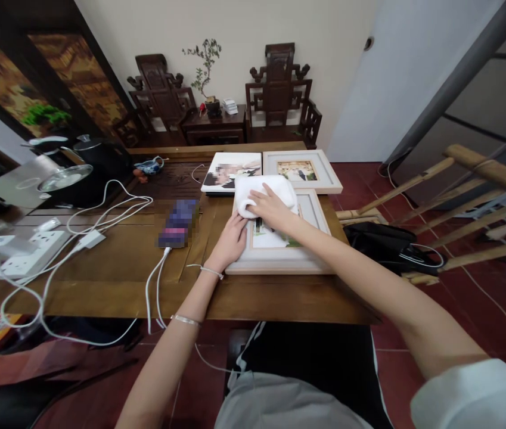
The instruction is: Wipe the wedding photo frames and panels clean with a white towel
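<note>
A white-framed photo (310,253) lies flat on the wooden table (114,262) in front of me. My left hand (230,241) rests on the frame's left edge, fingers together, pressing it down. My right hand (270,208) lies flat, fingers stretched out, on a folded white cloth (246,187) at the top of the frame. Just behind lie a second white-framed photo (331,173) and an unframed photo print (230,173).
A phone (179,223) on a white charging cable lies left of the frame. Power strips (29,250) and tangled white cables fill the table's left side, with a kettle (101,158) behind. A black bag (387,247) and bamboo chair (471,208) stand at the right.
</note>
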Available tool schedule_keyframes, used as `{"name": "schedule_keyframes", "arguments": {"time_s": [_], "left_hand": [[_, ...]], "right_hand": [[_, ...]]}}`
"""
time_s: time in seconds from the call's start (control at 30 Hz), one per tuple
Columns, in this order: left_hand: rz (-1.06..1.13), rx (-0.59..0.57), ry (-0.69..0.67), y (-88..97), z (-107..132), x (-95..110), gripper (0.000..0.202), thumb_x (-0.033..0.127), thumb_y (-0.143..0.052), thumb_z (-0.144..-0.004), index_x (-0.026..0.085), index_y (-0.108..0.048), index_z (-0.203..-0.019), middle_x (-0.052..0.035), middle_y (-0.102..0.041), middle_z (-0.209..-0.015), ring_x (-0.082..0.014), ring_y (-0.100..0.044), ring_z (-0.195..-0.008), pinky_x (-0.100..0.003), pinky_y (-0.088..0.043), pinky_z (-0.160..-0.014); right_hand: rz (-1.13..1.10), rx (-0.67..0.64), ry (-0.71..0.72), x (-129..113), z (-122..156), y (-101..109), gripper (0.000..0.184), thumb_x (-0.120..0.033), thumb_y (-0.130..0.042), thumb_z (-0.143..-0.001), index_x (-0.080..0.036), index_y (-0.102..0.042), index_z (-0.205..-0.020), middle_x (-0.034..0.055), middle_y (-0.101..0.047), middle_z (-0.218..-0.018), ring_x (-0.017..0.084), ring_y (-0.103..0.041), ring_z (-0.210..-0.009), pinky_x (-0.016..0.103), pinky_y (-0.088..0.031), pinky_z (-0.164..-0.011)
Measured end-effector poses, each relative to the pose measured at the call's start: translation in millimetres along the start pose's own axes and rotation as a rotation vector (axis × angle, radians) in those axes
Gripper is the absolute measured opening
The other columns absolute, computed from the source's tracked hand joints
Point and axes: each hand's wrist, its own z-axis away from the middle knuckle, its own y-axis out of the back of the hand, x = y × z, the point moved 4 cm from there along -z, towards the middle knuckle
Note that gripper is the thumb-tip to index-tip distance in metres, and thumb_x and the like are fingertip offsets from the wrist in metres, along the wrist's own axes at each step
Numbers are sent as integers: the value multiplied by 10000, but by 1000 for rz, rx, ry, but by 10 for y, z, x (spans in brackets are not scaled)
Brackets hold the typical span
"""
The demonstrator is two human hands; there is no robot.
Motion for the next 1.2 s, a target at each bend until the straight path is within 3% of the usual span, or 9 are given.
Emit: {"name": "schedule_keyframes", "arguments": {"time_s": [0.17, 0.33, 0.43, 0.7, 0.8, 0.9, 1.07, 1.13, 1.2], "left_hand": [[23, 1, 41, -56, 28, -103, 464, 191, -388, -938, 137, -548, -1370, -139, -531, -1465, -291, -322, -1481, -560, -282, -1211], [25, 9, 34, -64, 33, -113, 456, 196, -391, -940, 129, -561, -1358, -141, -533, -1465, -291, -324, -1480, -549, -287, -1214], [28, 15, 43, -61, 31, -108, 455, 193, -390, -941, 107, -561, -1354, -162, -527, -1465, -297, -324, -1479, -544, -282, -1217], [8, 26, 41, -66, 36, -101, 454, 185, -381, -945, 114, -552, -1359, -148, -530, -1466, -286, -332, -1476, -527, -285, -1222], [-3, 18, 47, -71, 32, -104, 452, 178, -385, -944, 84, -551, -1354, -173, -529, -1461, -291, -333, -1475, -520, -284, -1224], [-13, 10, 43, -76, 30, -111, 453, 172, -377, -949, 94, -543, -1363, -167, -527, -1464, -288, -334, -1475, -532, -292, -1219], [-13, 16, 38, -80, 31, -129, 454, 171, -385, -948, 110, -539, -1371, -159, -520, -1473, -291, -338, -1473, -541, -295, -1217], [-10, 21, 33, -81, 31, -134, 454, 168, -386, -946, 114, -542, -1369, -156, -524, -1470, -289, -343, -1471, -545, -297, -1215], [-9, 25, 30, -82, 33, -139, 450, 170, -388, -947, 117, -545, -1365, -153, -528, -1468, -286, -347, -1470, -544, -300, -1213]], "right_hand": [[23, -84, -57, 348, 314, -9, 439, 55, -430, -843, -160, -690, -1124, 131, -667, -1227, 245, -497, -1297, 524, -201, -1153], [61, -225, -220, 789, 714, -10, 445, 51, -435, -809, -165, -722, -1071, 134, -697, -1076, 240, -625, -1062, 514, -216, -1102], [80, -257, -243, 875, 937, 4, 474, 68, -416, -784, -164, -722, -1062, 137, -696, -1067, 244, -630, -1028, 496, -257, -1060], [-23, -174, -139, 222, 1528, 219, 447, 57, -479, -680, -142, -717, -1002, 168, -666, -1214, 296, -541, -1219, 443, -342, -1031], [-167, -163, -100, 6, 1770, 427, 489, 69, -463, -610, -171, -717, -952, 147, -674, -1200, 266, -574, -1174, 403, -366, -1024], [-397, -183, -56, 3, 1959, 630, 499, 63, -422, -588, -209, -700, -902, 84, -708, -1074, 214, -636, -1011, 321, -435, -896], [-480, 3, -168, 552, 1931, 725, 408, 2, -427, -642, -193, -665, -910, 32, -683, -817, 196, -633, -746, 297, -455, -687], [-364, 72, -171, 765, 1775, 635, 407, -5, -445, -662, -185, -675, -945, 80, -711, -965, 232, -658, -887, 344, -486, -771], [-243, 82, -85, 860, 1560, 480, 448, 16, -456, -656, -191, -689, -977, 114, -677, -1222, 273, -598, -1165, 443, -442, -978]]}}
